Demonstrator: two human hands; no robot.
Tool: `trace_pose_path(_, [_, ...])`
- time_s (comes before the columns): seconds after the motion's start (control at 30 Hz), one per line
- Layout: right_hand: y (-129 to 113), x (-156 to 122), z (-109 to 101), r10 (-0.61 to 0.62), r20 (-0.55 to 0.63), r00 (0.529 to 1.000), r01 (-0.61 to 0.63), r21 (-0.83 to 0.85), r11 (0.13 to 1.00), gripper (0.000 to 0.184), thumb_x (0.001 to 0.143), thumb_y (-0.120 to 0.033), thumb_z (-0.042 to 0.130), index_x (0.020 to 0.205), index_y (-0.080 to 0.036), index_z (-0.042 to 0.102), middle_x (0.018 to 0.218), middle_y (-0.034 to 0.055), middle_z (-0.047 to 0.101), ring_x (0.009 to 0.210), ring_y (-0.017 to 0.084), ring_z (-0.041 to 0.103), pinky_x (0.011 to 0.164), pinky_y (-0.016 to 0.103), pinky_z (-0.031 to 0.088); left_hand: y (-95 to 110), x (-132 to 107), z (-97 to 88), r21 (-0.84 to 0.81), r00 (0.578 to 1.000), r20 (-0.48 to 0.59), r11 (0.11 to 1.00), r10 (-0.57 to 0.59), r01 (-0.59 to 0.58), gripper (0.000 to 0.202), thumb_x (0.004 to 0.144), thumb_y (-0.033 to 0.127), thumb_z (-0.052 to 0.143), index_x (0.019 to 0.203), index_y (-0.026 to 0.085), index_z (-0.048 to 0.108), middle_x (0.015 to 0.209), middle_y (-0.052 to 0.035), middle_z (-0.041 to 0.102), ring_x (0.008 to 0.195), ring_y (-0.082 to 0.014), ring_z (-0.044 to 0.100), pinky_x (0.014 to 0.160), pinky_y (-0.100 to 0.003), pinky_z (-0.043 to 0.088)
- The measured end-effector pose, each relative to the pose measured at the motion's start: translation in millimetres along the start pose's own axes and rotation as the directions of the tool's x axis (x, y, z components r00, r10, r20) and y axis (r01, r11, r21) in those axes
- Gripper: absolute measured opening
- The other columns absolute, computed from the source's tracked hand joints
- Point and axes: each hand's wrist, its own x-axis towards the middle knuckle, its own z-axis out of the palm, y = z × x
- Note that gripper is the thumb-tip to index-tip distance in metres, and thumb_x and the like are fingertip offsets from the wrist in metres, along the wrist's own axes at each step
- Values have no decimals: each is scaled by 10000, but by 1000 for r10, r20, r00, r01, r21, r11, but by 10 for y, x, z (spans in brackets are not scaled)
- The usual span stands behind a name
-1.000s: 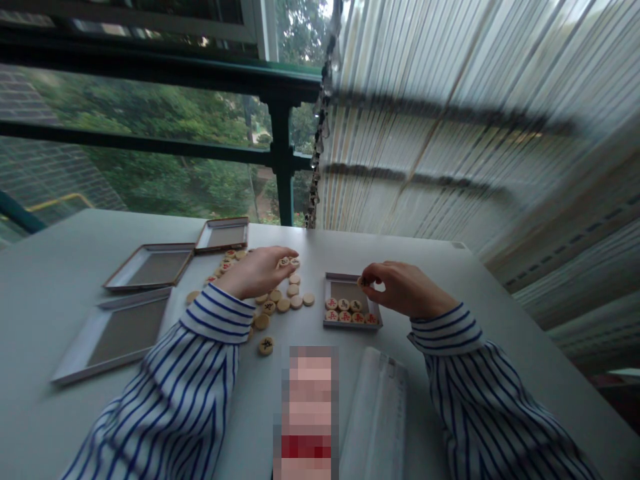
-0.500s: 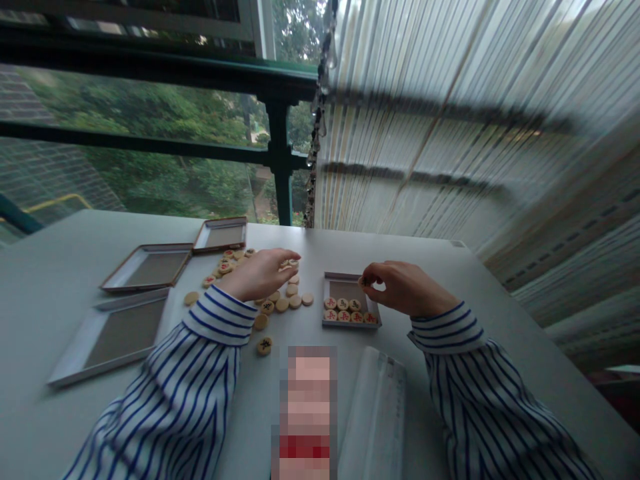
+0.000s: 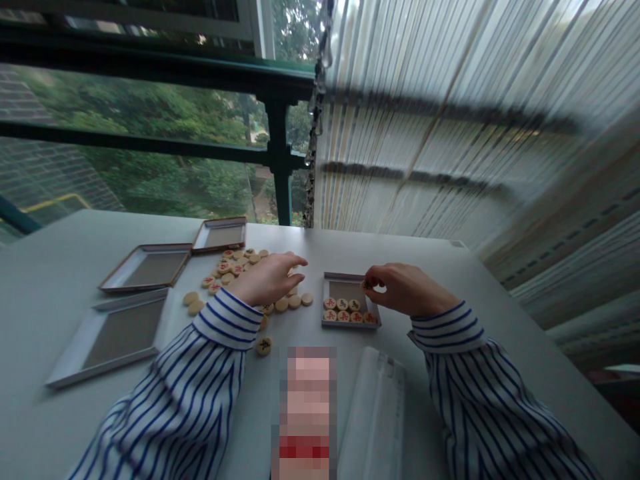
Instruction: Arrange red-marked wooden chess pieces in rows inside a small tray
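I am pinching a xiangqi piece [image 3: 369, 285] in my right hand [image 3: 403, 291] over the tray [image 3: 344, 291], my left hand [image 3: 267, 280] lying open on loose pieces [image 3: 235, 267]; a slip risks scattering the seated rows [image 3: 345, 311]

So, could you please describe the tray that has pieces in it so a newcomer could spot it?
On the white table by the window, look right of the loose wooden discs, beside the right hand. The small tray there is the only one of four holding rows of red-marked discs.
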Motion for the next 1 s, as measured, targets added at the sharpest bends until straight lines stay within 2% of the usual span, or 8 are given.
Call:
trace_pose_path(0.43, [46,44,98,-6,126,992,11,-34,999,256,776,-356,476,902,-213,647,862,56,634,731,153,563,598,240,373,46,52,200,16,996,46,997,74,-75,384,808,333,432,1129,158,551,1141,-93,595,1064,-220,530,898,-316,393])
trace_pose_path(0.57, [44,57,113,13,188,982,-6,-35,999,266,768,-371,479,910,-223,649,870,54,634,736,157,563,605,243,373,49,57,218,34,996,52,997,69,-71,376,811,318,435,1130,157,551,1133,-92,598,1056,-214,533,893,-305,393])
trace_pose_path(1.0, [49,96,176,9,267,964,-4,-20,1000,301,773,-424,452,892,-243,662,856,55,655,743,168,584,606,250,383,80,59,229,52,994,67,995,83,-87,374,816,318,435,1134,158,549,1118,-97,607,1033,-220,541,872,-317,399])
